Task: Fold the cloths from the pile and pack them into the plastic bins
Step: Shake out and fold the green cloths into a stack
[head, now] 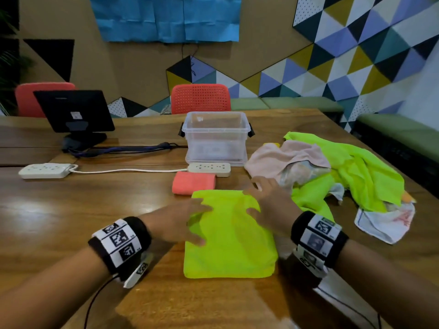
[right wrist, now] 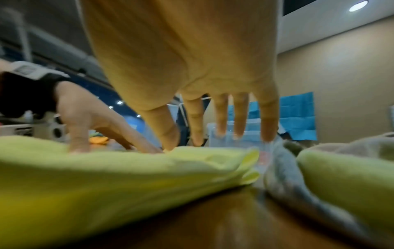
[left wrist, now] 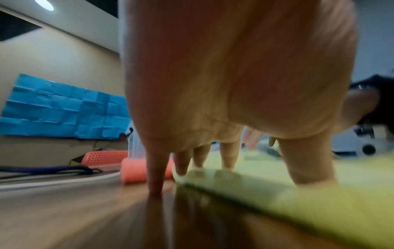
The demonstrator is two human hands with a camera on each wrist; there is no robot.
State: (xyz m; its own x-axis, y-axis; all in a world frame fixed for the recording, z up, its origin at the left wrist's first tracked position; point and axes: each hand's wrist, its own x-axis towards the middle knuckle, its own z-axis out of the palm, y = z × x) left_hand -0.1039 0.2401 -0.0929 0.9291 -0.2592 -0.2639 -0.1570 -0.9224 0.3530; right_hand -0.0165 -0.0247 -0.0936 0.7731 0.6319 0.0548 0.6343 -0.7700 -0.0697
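A folded neon-yellow cloth (head: 231, 238) lies flat on the wooden table in front of me. My left hand (head: 183, 220) rests on its left part with straight, spread fingers (left wrist: 228, 158) pressing down. My right hand (head: 263, 200) lies on its far right corner, fingers (right wrist: 241, 118) straight and spread, holding nothing. A folded coral cloth (head: 193, 182) lies just beyond the yellow one. The clear plastic bin (head: 216, 136) stands behind it, lid off. The pile of unfolded cloths (head: 332, 172), pink, neon-yellow and white, spreads to the right.
Two power strips (head: 45, 170) (head: 210, 169) and their cable lie across the table's middle. A black monitor (head: 73, 112) stands at the back left with dark cords beside it. Red chairs (head: 200, 98) stand behind the table. The table edge runs along the right.
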